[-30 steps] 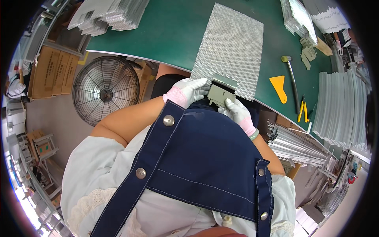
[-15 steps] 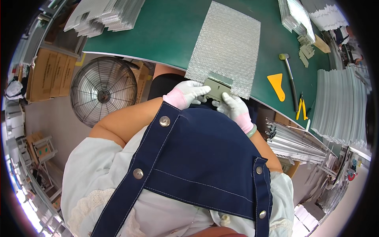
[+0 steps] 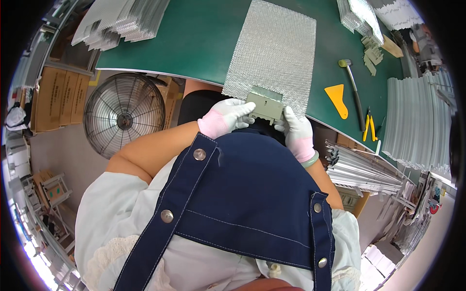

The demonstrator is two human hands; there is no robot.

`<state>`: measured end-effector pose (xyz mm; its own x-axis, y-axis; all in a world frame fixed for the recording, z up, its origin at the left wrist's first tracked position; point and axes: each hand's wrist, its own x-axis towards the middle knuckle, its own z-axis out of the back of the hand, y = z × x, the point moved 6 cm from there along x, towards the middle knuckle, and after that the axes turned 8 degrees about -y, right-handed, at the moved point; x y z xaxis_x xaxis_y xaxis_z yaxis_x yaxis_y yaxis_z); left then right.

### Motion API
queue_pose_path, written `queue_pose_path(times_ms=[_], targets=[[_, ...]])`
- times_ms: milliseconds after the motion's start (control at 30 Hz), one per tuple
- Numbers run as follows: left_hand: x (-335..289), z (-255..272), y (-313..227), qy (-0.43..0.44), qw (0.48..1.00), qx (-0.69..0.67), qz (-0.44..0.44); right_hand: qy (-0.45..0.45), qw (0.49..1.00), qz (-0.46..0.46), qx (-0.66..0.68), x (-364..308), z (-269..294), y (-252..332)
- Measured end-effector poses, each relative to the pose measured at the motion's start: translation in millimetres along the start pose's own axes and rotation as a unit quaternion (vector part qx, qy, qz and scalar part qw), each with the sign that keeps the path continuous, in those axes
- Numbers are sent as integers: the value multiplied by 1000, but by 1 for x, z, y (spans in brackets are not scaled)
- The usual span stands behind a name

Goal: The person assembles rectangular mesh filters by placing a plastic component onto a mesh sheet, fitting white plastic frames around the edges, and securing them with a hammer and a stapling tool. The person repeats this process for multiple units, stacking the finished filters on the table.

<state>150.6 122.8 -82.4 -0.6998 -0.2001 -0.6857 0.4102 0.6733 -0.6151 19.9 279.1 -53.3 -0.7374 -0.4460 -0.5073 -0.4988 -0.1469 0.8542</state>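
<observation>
Both gloved hands, left [image 3: 224,118] and right [image 3: 297,132], clamped on a grey metal bracket [image 3: 265,106] at the mesh sheet's [image 3: 274,51] near edge, table [image 3: 194,43] rim. Could slip crooked, or snag gloves on mesh.

The person wore a navy denim apron [image 3: 252,194] with metal snaps, a pale short-sleeved blouse [image 3: 111,213], white-and-pink gloves and a green bangle [image 3: 310,160].

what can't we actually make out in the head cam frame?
Head view:
- Near edge of the mesh sheet: covered by the grey metal piece.
- Left hand and right hand: fingertips hidden behind that piece, so the grip is unclear.
- Lap area: blocked by the apron bib.
- Small parts at far right: too small.
</observation>
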Motion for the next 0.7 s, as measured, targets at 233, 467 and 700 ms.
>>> queue_pose_path(times_ms=[233,467,700], targets=[[-54,-17,-96,95,773,626,-39,254,964,-71,5,-5,32,-17],[27,-71,-143,-23,331,713,-617,178,977,-118,-17,-11,-32,-19],[43,-64,-137,5,382,745,-547,165,975,-83,121,10,-48,-17]])
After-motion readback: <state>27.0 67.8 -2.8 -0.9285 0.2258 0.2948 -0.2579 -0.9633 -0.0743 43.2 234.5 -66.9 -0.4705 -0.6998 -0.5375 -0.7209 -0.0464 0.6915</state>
